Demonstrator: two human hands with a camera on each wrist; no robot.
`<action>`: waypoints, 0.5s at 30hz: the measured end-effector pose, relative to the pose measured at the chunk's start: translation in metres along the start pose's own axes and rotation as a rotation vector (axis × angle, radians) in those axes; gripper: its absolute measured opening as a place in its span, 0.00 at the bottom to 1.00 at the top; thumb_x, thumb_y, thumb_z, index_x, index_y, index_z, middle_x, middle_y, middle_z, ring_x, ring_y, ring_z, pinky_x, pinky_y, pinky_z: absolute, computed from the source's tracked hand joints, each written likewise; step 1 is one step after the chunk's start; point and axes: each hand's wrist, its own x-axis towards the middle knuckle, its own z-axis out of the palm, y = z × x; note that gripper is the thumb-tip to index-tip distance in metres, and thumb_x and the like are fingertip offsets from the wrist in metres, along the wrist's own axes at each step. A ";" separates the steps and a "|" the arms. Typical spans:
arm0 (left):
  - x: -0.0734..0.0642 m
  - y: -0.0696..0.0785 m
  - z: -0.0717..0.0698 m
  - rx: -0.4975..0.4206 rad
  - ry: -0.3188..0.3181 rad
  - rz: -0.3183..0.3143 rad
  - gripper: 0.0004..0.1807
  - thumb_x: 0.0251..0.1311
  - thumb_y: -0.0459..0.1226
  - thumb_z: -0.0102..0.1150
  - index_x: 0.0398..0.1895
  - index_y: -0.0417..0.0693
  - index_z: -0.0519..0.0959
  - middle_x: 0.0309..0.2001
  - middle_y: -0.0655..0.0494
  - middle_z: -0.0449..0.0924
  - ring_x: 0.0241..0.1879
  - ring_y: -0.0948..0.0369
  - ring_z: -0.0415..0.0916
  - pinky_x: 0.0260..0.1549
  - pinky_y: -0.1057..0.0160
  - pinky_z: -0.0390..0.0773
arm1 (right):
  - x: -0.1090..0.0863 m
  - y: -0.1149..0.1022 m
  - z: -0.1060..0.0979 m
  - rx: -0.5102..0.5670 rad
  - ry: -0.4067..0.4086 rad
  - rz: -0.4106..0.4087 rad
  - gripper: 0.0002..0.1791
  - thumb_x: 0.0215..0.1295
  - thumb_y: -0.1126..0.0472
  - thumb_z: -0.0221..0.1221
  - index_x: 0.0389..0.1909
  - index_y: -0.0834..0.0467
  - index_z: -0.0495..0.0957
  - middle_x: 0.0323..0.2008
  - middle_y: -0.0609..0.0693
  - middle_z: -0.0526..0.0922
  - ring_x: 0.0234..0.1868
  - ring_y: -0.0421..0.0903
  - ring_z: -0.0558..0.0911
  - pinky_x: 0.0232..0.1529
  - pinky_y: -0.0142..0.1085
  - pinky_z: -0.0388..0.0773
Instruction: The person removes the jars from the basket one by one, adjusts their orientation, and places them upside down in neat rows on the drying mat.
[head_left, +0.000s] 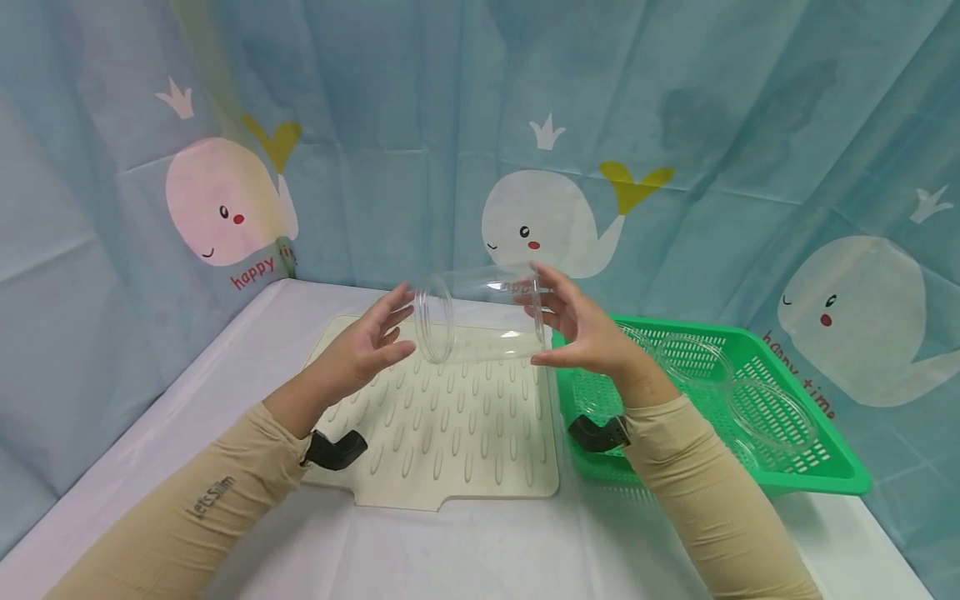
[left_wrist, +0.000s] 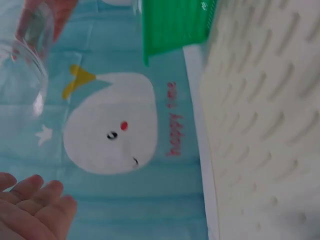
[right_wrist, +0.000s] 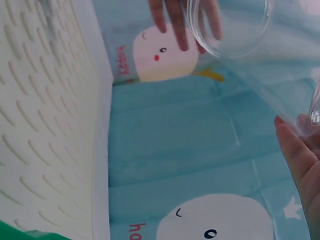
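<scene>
Gripping a clear cylindrical container at its right end with the right hand, clamping curled fingers at the upper edge and the thumb at the lower edge. Holding the container sideways in the air, above the far part of a cream ridged mat, and pointing its ringed end toward the left hand. Holding that left hand just beside the ringed end, with fingers and thumb apart, and leaving a visible gap to the container in the left wrist view. Working over a white table, near a green slotted basket just beside the mat's right edge. Showing several clear round-rimmed pieces inside that basket, partly behind the right forearm. Wearing tan sleeves with a black device at each wrist. Facing a blue curtain printed with white whales and red lettering.
</scene>
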 end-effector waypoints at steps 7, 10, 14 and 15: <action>-0.002 -0.027 -0.013 0.441 0.005 -0.189 0.52 0.57 0.57 0.53 0.72 0.51 0.31 0.72 0.48 0.35 0.70 0.49 0.36 0.63 0.42 0.46 | -0.002 -0.001 -0.003 -0.035 0.012 0.024 0.57 0.45 0.72 0.68 0.70 0.60 0.40 0.65 0.61 0.53 0.65 0.54 0.61 0.63 0.38 0.61; -0.005 -0.042 -0.018 0.550 0.001 -0.268 0.56 0.54 0.62 0.52 0.71 0.48 0.30 0.72 0.44 0.34 0.70 0.46 0.35 0.63 0.41 0.45 | -0.002 -0.002 -0.003 -0.043 0.011 0.041 0.57 0.45 0.73 0.67 0.71 0.58 0.40 0.66 0.61 0.53 0.66 0.53 0.61 0.63 0.38 0.61; -0.009 -0.061 -0.025 0.596 0.005 -0.315 0.57 0.54 0.62 0.52 0.71 0.43 0.30 0.72 0.41 0.33 0.70 0.44 0.34 0.63 0.40 0.43 | -0.004 -0.002 -0.004 -0.065 0.011 0.054 0.57 0.45 0.72 0.68 0.71 0.57 0.40 0.66 0.61 0.52 0.66 0.53 0.60 0.62 0.36 0.62; -0.011 -0.066 -0.026 0.608 0.003 -0.321 0.57 0.54 0.62 0.52 0.71 0.43 0.31 0.72 0.41 0.32 0.70 0.44 0.33 0.63 0.41 0.43 | -0.004 -0.002 -0.005 -0.067 0.011 0.054 0.57 0.45 0.72 0.67 0.71 0.57 0.40 0.66 0.61 0.52 0.66 0.53 0.60 0.62 0.36 0.62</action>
